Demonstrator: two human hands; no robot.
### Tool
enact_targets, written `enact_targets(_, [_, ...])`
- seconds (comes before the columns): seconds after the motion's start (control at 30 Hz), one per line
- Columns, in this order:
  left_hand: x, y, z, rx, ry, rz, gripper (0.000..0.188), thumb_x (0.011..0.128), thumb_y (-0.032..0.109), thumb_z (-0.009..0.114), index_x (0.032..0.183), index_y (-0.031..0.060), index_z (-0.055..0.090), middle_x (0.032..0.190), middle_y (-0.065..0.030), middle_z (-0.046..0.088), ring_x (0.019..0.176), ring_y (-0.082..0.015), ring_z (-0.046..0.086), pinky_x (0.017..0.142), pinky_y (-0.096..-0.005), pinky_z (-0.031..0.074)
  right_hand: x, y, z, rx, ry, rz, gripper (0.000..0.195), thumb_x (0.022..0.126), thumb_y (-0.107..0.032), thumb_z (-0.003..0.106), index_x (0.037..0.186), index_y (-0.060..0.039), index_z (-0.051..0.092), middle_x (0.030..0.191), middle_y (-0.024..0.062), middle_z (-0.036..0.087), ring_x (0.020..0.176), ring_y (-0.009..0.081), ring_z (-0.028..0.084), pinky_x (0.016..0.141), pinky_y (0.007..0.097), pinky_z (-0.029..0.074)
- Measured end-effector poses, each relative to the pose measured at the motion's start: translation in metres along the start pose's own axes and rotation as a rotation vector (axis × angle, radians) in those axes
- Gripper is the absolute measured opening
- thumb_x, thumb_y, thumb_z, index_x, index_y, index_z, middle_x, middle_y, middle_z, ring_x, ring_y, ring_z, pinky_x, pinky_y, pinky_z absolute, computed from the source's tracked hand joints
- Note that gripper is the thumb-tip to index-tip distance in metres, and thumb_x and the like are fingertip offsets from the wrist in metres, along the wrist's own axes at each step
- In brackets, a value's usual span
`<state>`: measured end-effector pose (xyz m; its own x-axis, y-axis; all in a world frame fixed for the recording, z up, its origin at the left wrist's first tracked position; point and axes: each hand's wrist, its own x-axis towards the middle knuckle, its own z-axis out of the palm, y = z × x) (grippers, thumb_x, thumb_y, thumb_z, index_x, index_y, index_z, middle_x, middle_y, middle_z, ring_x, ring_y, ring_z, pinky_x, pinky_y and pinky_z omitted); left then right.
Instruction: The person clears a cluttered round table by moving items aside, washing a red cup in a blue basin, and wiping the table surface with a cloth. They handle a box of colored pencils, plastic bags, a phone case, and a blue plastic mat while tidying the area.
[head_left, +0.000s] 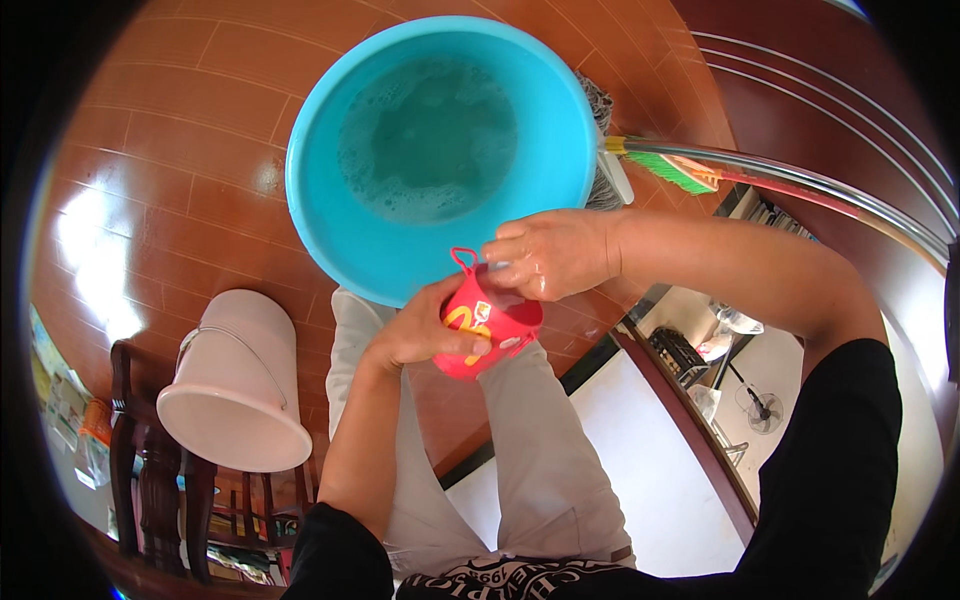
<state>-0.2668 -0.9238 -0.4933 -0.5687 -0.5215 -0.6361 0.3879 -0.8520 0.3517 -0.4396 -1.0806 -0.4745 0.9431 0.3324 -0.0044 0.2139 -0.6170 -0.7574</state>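
My left hand (424, 326) grips a small red bucket-shaped container (495, 330) by its side, thumb across the front. The container is tilted and bears a yellow arch logo, a small white-and-orange picture and a looped red lug at its rim. My right hand (551, 255) is wet, its fingers curled at the container's mouth. Something whitish shows between those fingers, too small to tell what it is. Just beyond both hands stands a large turquoise plastic basin (315, 232), with cloudy water (442, 142) and suds in the bottom.
A pale plastic bucket (240, 367) with a wire handle lies tipped on the brown tiled floor (157, 180) at left, by a dark wooden chair (157, 480). Right of the basin are a grey string mop (604, 184) and a green-bristled broom (675, 172). A fan (763, 412) stands farther right.
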Motion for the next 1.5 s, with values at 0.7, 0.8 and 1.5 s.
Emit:
enact_targets(0.7, [0.028,-0.013,0.000,0.515,0.816,0.650,0.074,0.054,0.008,0.083,0.118,0.0032,0.046,0.116,-0.0117,0.051,0.105,-0.0267,0.053,0.088,-0.0363,0.044,0.032,-0.027,-0.007,1.965,0.924,0.992,0.023,0.079,-0.009,0.062,0.100,0.0000,0.057,0.087,0.0059,0.059,0.075,0.0095,0.054,0.066,0.0228,0.043])
enact_targets(0.8, [0.023,0.004,-0.007,0.279,0.769,0.664,0.081,0.059,0.014,0.084,0.123,0.0027,0.037,0.121,-0.0109,0.046,0.110,-0.0221,0.049,0.090,-0.0331,0.045,0.025,-0.018,-0.025,1.639,1.120,1.091,0.023,0.080,-0.014,0.064,0.098,-0.0005,0.058,0.085,0.0041,0.059,0.073,0.0092,0.053,0.064,0.0226,0.042])
enact_targets(1.5, [0.038,0.002,-0.013,0.315,0.917,0.599,0.077,0.057,0.003,0.081,0.122,0.0038,0.040,0.118,-0.0112,0.048,0.110,-0.0249,0.049,0.089,-0.0355,0.045,0.039,-0.005,-0.003,0.954,1.013,1.085,0.005,0.079,-0.003,0.061,0.082,-0.0011,0.059,0.081,0.0041,0.060,0.079,0.0092,0.057,0.069,0.0237,0.046])
